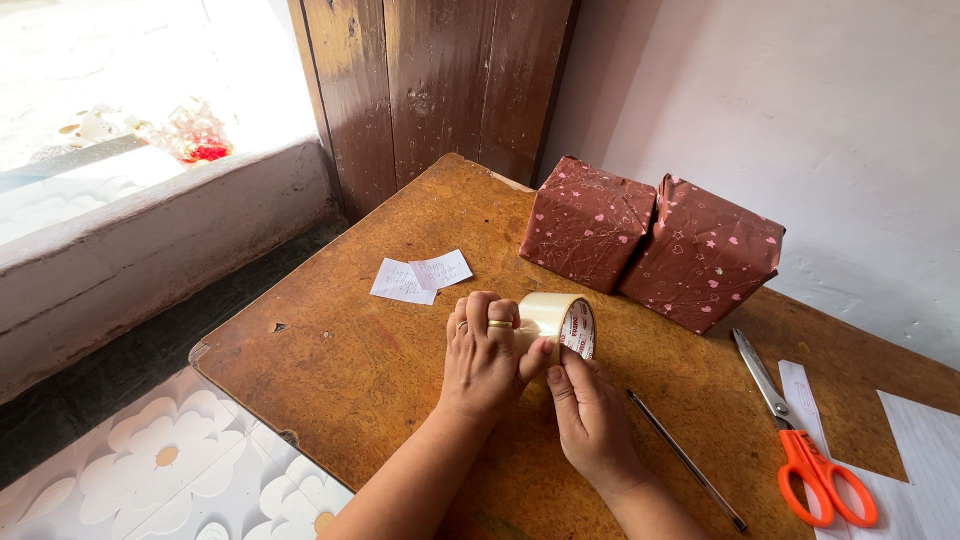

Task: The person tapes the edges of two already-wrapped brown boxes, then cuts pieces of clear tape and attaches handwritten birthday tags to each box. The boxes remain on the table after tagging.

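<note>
Tape roll: clear packing tape on a red-and-white core, standing on edge near the middle of the counter, held between both your hands.
Window ledge: far left, pale and bright, with a crumpled clear wrapper with red in it lying on it, well apart from your work.
Floor mat: lower left beside the counter, white flower pattern.
Paper slips: two small white slips with handwriting, overlapping, flat on the counter just beyond your left hand; not touching it.
Left hand: curled over the left side of the tape roll, fingers closed over its top, rings showing on two fingers.
Right hand: pressed to the near side of the roll, thumb up against the tape face, closed on it together with your left.
Wrapped boxes: two parcels in brown paper with pink hearts and stars, side by side and touching, just behind the roll against the wall; they block the space beyond it.
Pen: thin and dark, lying diagonally just right of your right wrist.
Scissors: orange handles, blades shut, pointing toward the boxes, partly on white paper sheets at the right edge.
</note>
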